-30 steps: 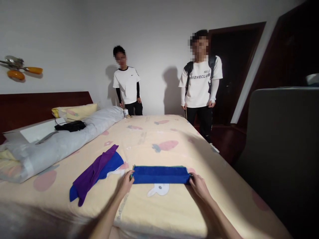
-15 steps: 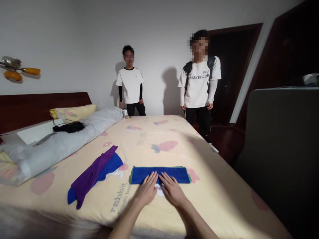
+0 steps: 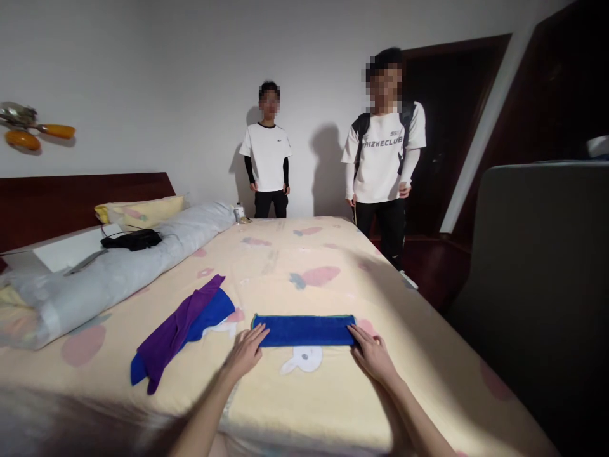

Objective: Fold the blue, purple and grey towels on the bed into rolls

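Observation:
A blue cloth (image 3: 304,331) with a green edge lies folded into a long flat strip on the bed. My left hand (image 3: 248,348) rests at its left end, the fingers stretched out over the corner. At the opposite end my right hand (image 3: 373,351) touches the cloth the same way, with fingertips on its edge. Both hands look open, and the cloth lies flat under them. Further left, a purple cloth (image 3: 176,330) lies crumpled and slanted across another blue cloth (image 3: 212,317).
The bed (image 3: 304,406) has a yellow printed sheet. A grey-white rolled quilt (image 3: 128,279) lies along the left, with a black item (image 3: 133,239) on it. A small bottle (image 3: 238,210) stands at the far edge. Two people stand behind the bed. A dark panel (image 3: 537,273) rises at right.
My hands have slid apart from the middle of the folded blue cloth to its two ends. The person at the back left has shifted to the right in view.

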Demonstrator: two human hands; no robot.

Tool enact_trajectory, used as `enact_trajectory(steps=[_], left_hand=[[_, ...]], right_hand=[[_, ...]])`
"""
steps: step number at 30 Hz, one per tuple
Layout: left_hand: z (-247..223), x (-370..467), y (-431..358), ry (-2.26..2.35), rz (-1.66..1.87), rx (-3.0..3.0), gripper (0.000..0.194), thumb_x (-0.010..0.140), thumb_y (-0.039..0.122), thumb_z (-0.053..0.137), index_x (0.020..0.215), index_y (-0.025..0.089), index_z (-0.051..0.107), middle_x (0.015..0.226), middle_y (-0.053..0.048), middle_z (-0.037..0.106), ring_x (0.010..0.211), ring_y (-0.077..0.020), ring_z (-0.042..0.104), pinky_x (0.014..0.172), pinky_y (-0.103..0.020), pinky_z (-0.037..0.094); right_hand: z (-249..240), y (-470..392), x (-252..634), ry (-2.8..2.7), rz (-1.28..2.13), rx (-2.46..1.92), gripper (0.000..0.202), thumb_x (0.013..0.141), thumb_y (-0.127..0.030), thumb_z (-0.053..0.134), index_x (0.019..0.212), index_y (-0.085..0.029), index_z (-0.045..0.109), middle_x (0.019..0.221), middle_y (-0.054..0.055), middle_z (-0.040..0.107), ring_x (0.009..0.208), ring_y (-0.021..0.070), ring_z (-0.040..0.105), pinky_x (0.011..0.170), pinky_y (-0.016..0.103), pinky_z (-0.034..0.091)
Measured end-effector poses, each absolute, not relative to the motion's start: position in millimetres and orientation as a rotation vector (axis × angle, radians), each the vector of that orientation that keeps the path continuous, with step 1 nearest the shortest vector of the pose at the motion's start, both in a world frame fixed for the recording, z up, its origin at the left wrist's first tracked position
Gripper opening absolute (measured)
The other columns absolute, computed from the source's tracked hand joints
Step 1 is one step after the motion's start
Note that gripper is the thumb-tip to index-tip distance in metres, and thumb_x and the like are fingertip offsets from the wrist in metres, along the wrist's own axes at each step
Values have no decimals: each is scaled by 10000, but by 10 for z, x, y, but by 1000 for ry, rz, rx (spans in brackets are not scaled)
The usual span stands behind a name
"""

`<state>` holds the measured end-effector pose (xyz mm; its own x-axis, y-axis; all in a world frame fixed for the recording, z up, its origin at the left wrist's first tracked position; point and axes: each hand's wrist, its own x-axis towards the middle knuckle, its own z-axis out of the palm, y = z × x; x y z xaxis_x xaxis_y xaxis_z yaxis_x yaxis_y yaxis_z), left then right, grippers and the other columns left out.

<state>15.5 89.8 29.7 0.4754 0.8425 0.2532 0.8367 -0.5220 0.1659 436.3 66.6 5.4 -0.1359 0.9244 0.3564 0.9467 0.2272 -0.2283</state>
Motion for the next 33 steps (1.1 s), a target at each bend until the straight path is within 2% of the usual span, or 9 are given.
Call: enact_trajectory(steps=[6, 10, 14, 18, 21, 25, 27, 29, 33], left_hand=[[359, 106, 879, 1503, 636, 2702, 583, 778, 9, 428, 1290, 236, 588, 1345, -73, 614, 1256, -203, 543, 1035, -423, 413], [416, 38, 792, 1487, 829, 2558, 446, 750, 55, 480, 1093, 246, 691, 1099, -53, 728, 1066, -228, 637, 956, -400, 471], [418, 17, 785, 1606, 937, 2306, 366, 714, 97, 490, 987, 237, 689, 989, -24, 732, 959, -213, 662, 879, -336, 511], [361, 65, 916, 1764, 956, 2178, 359, 772, 127, 443, 1059, 216, 639, 961, -7, 715, 834, -173, 671, 770, -293, 529], [315, 101, 1019, 1907, 924, 2124, 283, 810, 164, 472, 1032, 214, 640, 944, -23, 705, 916, -196, 658, 825, -325, 504], [291, 166, 1085, 2047, 881, 2123, 320, 836, 164, 468, 1107, 172, 638, 1112, -130, 677, 1125, -297, 589, 940, -482, 446], [299, 275, 1097, 2004, 869, 2205, 409, 844, 120, 431, 1212, 164, 603, 1242, -149, 635, 1221, -291, 538, 1020, -502, 397], [309, 469, 1099, 1871, 848, 2334, 491, 841, 98, 424, 1301, 204, 557, 1369, -98, 574, 1306, -234, 476, 1102, -439, 346], [299, 971, 1068, 1491, 598, 2638, 587, 900, 230, 430, 1481, 233, 347, 1558, -60, 354, 1437, -215, 295, 1167, -434, 266]], right_hand=[[89, 652, 4342, -2048, -114, -1683, 470, 858, -224, 372, 1291, -183, 552, 1292, 143, 632, 1247, 289, 522, 993, 521, 333], [182, 548, 4450, -2082, -86, -1632, 363, 874, -255, 387, 1145, -192, 621, 1123, 125, 705, 1128, 275, 581, 958, 466, 364], [259, 509, 4513, -2027, 106, -1640, 333, 904, -347, 376, 1067, -216, 635, 987, 75, 712, 940, 230, 626, 891, 385, 428], [256, 637, 4439, -1940, 96, -1753, 374, 917, -358, 336, 1133, -214, 605, 1051, 68, 706, 953, 217, 635, 864, 348, 453], [233, 768, 4342, -1864, 11, -1845, 395, 908, -318, 339, 1183, -185, 590, 1138, 117, 682, 1024, 262, 622, 868, 400, 451], [258, 845, 4190, -1782, -120, -1920, 420, 893, -216, 330, 1203, -113, 594, 1203, 220, 633, 1123, 347, 565, 914, 509, 410], [296, 841, 4051, -1829, -156, -1863, 457, 887, -159, 313, 1266, -134, 567, 1318, 198, 581, 1225, 320, 513, 996, 500, 368], [333, 828, 3839, -1996, -127, -1709, 498, 901, -163, 308, 1359, -189, 504, 1426, 136, 514, 1321, 271, 448, 1057, 465, 336], [338, 826, 3344, -2306, 26, -1427, 557, 924, -265, 356, 1481, -243, 343, 1523, 93, 393, 1408, 252, 350, 1091, 478, 328]])
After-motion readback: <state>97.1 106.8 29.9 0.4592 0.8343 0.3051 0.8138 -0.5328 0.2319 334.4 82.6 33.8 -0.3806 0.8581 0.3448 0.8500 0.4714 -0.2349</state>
